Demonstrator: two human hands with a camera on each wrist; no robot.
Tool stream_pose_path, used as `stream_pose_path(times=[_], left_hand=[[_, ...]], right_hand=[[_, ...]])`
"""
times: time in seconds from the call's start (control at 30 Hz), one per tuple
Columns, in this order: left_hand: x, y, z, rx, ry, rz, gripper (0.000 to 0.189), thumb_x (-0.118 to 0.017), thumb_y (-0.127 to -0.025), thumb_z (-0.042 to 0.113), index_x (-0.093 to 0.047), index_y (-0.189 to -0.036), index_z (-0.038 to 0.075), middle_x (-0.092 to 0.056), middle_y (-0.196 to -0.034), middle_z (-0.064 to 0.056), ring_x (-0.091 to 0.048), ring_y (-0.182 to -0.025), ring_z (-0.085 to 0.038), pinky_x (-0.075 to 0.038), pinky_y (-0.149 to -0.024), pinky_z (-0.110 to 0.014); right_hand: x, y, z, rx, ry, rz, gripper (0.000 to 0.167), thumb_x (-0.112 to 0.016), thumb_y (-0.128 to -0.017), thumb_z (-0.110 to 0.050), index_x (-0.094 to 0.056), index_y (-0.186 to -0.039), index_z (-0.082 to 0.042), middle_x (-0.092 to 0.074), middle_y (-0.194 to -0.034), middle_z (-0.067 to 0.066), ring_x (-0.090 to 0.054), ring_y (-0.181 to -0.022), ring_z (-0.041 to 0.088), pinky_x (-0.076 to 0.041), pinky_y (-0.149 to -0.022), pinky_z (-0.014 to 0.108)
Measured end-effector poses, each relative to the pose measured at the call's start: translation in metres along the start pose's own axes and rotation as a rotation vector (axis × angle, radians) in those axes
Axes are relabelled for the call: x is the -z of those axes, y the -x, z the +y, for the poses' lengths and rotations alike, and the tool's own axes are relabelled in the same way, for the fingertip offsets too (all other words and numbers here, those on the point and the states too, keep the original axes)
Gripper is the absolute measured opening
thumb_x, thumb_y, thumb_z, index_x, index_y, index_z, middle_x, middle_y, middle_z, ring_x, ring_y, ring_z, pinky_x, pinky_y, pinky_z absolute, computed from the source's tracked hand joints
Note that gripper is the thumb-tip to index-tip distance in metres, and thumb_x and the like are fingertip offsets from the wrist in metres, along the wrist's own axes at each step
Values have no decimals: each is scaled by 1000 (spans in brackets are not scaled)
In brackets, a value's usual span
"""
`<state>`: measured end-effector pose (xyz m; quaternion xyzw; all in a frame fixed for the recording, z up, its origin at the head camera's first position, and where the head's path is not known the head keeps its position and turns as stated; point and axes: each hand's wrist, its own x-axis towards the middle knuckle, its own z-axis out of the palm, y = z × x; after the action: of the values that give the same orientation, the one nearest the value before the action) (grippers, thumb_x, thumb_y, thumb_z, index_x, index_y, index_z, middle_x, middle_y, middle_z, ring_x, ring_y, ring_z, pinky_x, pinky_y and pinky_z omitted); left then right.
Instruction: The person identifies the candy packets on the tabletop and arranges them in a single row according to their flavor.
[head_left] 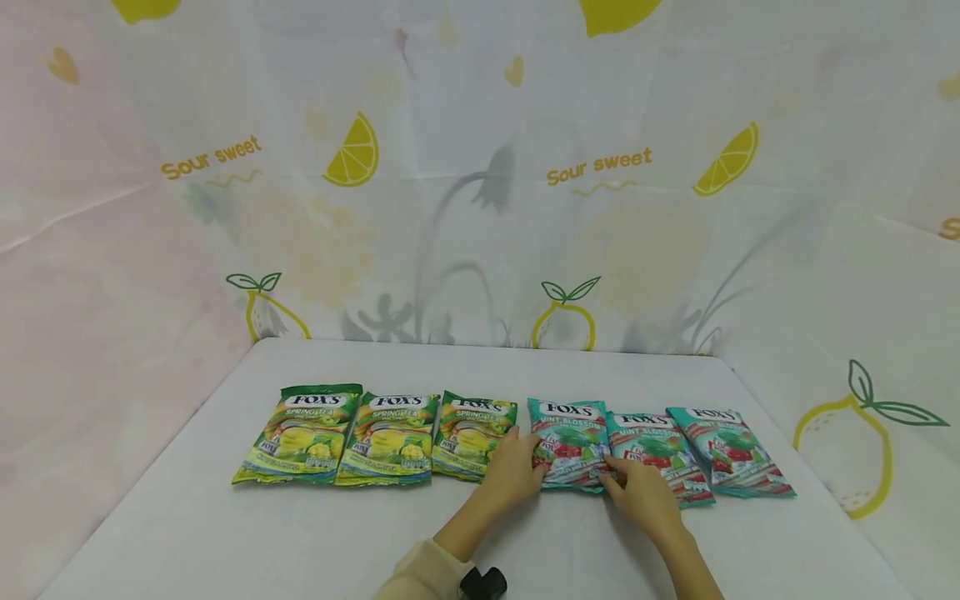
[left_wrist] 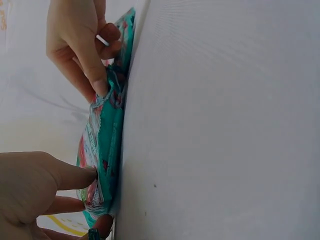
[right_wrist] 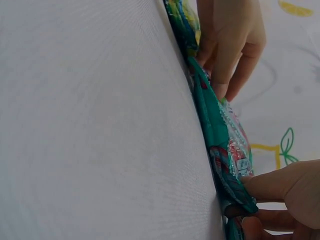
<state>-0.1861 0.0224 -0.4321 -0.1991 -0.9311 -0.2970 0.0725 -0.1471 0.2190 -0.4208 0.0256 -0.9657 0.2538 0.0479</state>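
Note:
A teal FOX'S Mint Blossom candy bag [head_left: 567, 442] lies on the table between the two hands. My left hand [head_left: 513, 467] pinches its left edge; in the left wrist view, the thumb [left_wrist: 75, 176] rests on the top face and fingers are at the bag's side. At the lower right corner, my right hand [head_left: 643, 492] pinches the same bag, the thumb [right_wrist: 267, 185] on top and fingers by the edge. A second teal bag [head_left: 667, 454] lies right beside the right hand. Left of the left hand is a green-yellow Spring Tea bag [head_left: 468, 437].
Two more Spring Tea bags [head_left: 390, 442] stand in line at the left, their edges touching or overlapping. A third teal bag [head_left: 731, 454] lies tilted at the far right. The white table [head_left: 300, 542] meets a lemon-printed cloth backdrop [head_left: 465, 208] behind and at both sides.

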Motion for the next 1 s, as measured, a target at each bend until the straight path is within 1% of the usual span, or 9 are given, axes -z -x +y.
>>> stream_pose_path(times=[0.07,0.17,0.27,0.37,0.47,0.8,0.9,0.97,1.0], left_hand=[[1,-1,0,3,-3,5,37,-71,-83,16,-64,-113,-4,-51,-123,-34,-51,-114,-45,-46,-92,-51],[2,-1,-1,2,-13,7,36,-71,-82,17,-65,-112,-3,-54,-120,-31,-53,-112,-42,-46,-91,-49],[2,0,-4,-13,-17,19,35,-71,-82,16,-65,-111,-3,-61,-106,-22,-58,-99,-32,-50,-83,-41],[2,0,-7,-35,-29,42,35,-72,-81,16,-66,-110,-4,-64,-94,-16,-58,-85,-24,-49,-73,-34],[2,0,-9,-45,-26,47,36,-72,-81,15,-66,-110,-4,-64,-91,-15,-57,-80,-21,-48,-69,-31],[4,4,-10,-10,17,19,37,-71,-82,15,-65,-113,-5,-63,-96,-16,-57,-88,-24,-49,-73,-34],[5,8,-12,-45,57,22,36,-69,-83,14,-64,-113,-5,-63,-101,-16,-58,-94,-26,-50,-78,-36],[7,13,-14,-88,107,34,34,-67,-84,13,-63,-113,-6,-62,-104,-17,-58,-95,-27,-50,-79,-36],[8,15,-15,-127,118,57,33,-66,-85,12,-63,-112,-6,-62,-104,-17,-59,-94,-26,-51,-78,-34]], right_hand=[[0,0,0,-2,-1,-2,35,-67,-84,-13,-64,-116,3,-49,-56,-4,-39,-49,12,-31,-45,24],[0,0,-1,-1,0,-4,35,-67,-85,-13,-64,-116,3,-50,-57,-4,-39,-50,12,-31,-46,24],[0,0,-2,4,5,3,35,-67,-85,-13,-64,-116,3,-51,-59,-3,-40,-51,12,-32,-46,24],[0,0,-3,14,5,14,34,-67,-85,-12,-64,-115,3,-51,-59,-3,-40,-51,12,-32,-46,25],[0,0,-3,10,1,15,35,-67,-84,-12,-64,-116,3,-50,-58,-3,-40,-52,12,-32,-47,25],[-2,-1,-4,43,10,32,34,-67,-85,-12,-64,-115,4,-52,-60,-3,-40,-54,12,-32,-48,26],[-2,-1,-5,49,17,39,32,-67,-85,-13,-66,-113,3,-53,-61,-3,-40,-54,12,-32,-47,25],[-1,0,-6,51,36,50,31,-67,-85,-13,-67,-111,2,-51,-61,-2,-38,-54,12,-31,-47,25],[-1,0,-6,52,48,63,30,-67,-85,-14,-67,-111,1,-50,-63,-1,-38,-55,12,-30,-47,25]])
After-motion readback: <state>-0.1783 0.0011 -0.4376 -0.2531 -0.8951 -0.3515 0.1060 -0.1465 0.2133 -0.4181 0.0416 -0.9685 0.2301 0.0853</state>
